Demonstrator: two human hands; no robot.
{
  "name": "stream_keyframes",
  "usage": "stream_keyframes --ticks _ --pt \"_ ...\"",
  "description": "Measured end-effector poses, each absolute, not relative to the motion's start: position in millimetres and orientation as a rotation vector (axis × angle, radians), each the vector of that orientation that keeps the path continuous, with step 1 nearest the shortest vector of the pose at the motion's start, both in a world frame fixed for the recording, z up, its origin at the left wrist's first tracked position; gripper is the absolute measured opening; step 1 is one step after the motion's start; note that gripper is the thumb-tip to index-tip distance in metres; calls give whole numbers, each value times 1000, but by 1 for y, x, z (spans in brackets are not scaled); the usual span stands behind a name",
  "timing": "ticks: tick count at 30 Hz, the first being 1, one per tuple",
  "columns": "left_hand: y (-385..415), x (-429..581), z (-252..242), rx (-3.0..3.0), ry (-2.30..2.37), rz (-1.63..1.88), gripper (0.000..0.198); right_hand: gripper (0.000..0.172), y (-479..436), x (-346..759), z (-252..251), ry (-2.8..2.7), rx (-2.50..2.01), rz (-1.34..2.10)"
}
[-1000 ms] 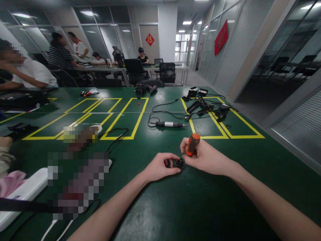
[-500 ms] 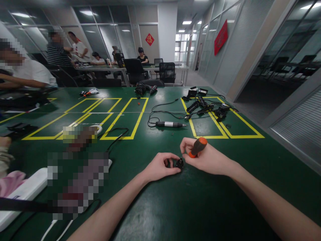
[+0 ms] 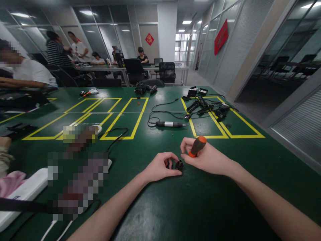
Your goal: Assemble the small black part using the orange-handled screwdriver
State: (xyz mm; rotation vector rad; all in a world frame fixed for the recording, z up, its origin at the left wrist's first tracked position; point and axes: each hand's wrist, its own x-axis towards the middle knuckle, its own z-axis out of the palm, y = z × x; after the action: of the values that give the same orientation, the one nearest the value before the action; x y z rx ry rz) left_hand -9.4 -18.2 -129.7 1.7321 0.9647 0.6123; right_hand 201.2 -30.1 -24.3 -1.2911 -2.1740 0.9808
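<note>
Between the thumb and fingers of my left hand (image 3: 164,165) is a small black part (image 3: 179,165) with a round metallic top, standing on the green table (image 3: 155,204). My right hand (image 3: 203,157) is closed round a screwdriver (image 3: 200,144) with a dark grip and orange ends. Its handle leans up to the right, and its shaft is hidden or too thin to make out. The right fingertips are close beside the black part. Beyond both hands lies an electric screwdriver (image 3: 170,124) with a silver band and a black cord.
Several black parts and cables (image 3: 205,107) lie in the yellow-taped area at the right. A corded power drill (image 3: 145,88) rests at the far edge. To the left are a white power strip (image 3: 25,197) and a blurred-out item (image 3: 82,184). A person (image 3: 27,73) sits at the left.
My hands have hardly moved. The black part has tilted or turned slightly in my left fingers, and the screwdriver handle has shifted a little to the left.
</note>
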Motion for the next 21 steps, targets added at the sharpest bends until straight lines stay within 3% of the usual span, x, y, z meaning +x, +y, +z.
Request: stream_keyframes --ticks 10,16,21 --pt "-13 -16 -128 1773 914 566 37 15 -28 202 -27 -2236 -1219 1001" --pt "-9 -17 -131 1609 838 574 43 6 -26 203 -32 -2251 -1170 1037" --pt "-9 -17 -131 1635 835 561 43 19 -27 203 -30 -2254 -1183 1015"
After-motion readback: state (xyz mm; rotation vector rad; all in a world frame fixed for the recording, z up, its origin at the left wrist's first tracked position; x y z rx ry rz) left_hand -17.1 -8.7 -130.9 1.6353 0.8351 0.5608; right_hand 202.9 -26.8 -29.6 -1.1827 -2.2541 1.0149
